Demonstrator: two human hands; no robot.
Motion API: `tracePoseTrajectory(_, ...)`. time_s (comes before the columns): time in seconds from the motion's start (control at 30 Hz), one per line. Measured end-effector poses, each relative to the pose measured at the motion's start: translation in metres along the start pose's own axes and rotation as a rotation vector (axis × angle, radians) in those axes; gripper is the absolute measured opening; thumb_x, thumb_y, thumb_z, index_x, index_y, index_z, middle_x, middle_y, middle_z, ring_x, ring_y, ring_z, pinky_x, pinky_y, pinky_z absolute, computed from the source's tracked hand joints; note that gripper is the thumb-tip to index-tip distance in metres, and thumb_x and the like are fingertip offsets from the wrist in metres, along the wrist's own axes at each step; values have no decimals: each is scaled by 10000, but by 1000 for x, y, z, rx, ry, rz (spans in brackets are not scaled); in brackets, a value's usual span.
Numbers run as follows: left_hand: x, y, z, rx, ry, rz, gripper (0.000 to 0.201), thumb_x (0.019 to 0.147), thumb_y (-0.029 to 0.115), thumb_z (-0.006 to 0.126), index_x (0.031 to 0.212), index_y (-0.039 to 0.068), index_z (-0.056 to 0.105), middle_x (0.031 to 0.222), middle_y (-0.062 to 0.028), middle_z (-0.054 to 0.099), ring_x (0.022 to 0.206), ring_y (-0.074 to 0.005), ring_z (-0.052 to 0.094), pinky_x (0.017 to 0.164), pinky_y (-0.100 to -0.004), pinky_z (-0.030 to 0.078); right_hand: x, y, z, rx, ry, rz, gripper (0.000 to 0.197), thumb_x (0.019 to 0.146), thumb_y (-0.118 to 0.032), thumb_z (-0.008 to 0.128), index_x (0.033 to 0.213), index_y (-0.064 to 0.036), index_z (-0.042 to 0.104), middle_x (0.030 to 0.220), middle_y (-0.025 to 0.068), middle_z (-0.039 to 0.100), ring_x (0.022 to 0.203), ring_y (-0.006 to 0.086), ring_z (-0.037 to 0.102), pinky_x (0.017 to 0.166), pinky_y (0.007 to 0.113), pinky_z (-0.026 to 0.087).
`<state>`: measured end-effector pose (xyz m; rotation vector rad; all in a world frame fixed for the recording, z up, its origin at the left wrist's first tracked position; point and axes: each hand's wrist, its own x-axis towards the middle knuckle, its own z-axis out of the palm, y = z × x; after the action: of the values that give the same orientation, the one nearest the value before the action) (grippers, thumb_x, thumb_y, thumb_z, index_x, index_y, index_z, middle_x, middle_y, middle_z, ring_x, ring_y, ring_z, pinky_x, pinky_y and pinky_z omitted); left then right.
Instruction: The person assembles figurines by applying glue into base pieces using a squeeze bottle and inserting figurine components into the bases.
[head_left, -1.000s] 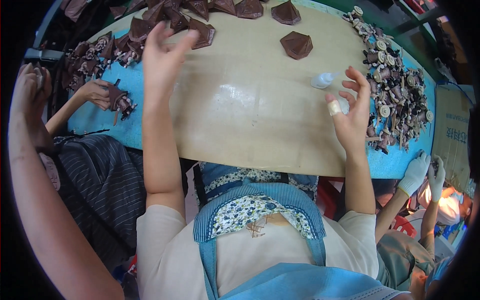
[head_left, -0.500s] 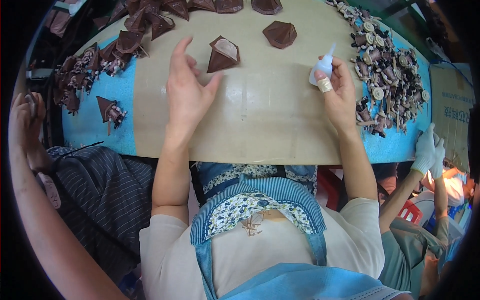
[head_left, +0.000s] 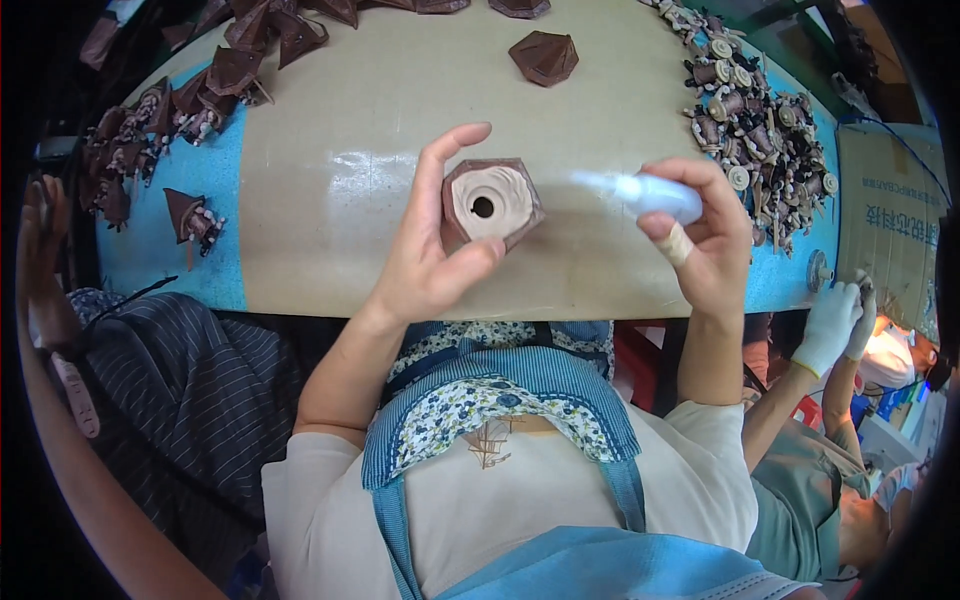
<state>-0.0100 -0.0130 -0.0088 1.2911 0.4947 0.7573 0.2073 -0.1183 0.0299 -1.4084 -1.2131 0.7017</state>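
Observation:
My left hand grips a brown faceted cone-shaped piece between thumb and fingers. Its pale hollow underside faces up, with a dark round hole inside. In my right hand is a small translucent squeeze bottle, its thin nozzle pointing left toward the piece but apart from it. Tape is wrapped round my right thumb. Farther back on the tan table top, another brown faceted piece lies by itself.
More brown cones lie at the far left. A finished-looking figure with a brown cone lies on the blue left part. Many small brown-and-cream figures crowd the right side. A co-worker's gloved hand is by the right edge, beside a cardboard box.
My left hand has taken hold of the brown piece, turned its hollow side up and brought it nearer. My right hand has tilted the bottle from upright to pointing left.

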Motion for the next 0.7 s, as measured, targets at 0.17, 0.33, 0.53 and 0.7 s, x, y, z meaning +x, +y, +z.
tracePoseTrajectory(0.17,-11,7,11,-136,-56,-165,660,716,75,743,1262,-5,380,1106,-90,539,1046,-153,533,921,-302,434,4,-38,3,-346,-196,-297,348,654,-44,762,971,14,628,880,122,657,741,262,613,664,315,467)
tracePoseTrajectory(0.33,-14,7,17,-141,-93,-179,647,671,89,798,1188,12,417,1061,-68,558,1001,-139,549,878,-292,448,2,-48,12,-500,-185,-439,335,621,-39,744,935,6,637,852,115,662,693,257,593,616,339,418)
tracePoseTrajectory(0.53,-16,12,21,-134,-92,-194,636,673,87,797,1179,18,419,1055,-64,553,997,-132,541,874,-287,447,1,-53,15,-582,-193,-513,296,632,-75,712,910,2,642,832,110,665,652,227,573,593,327,380)
tracePoseTrajectory(0.7,-17,10,20,-141,-99,-199,622,679,82,790,1175,19,419,1056,-62,552,998,-128,538,871,-282,447,1,-52,15,-624,-199,-545,247,673,-105,677,894,-1,642,826,108,663,632,211,560,585,322,357)
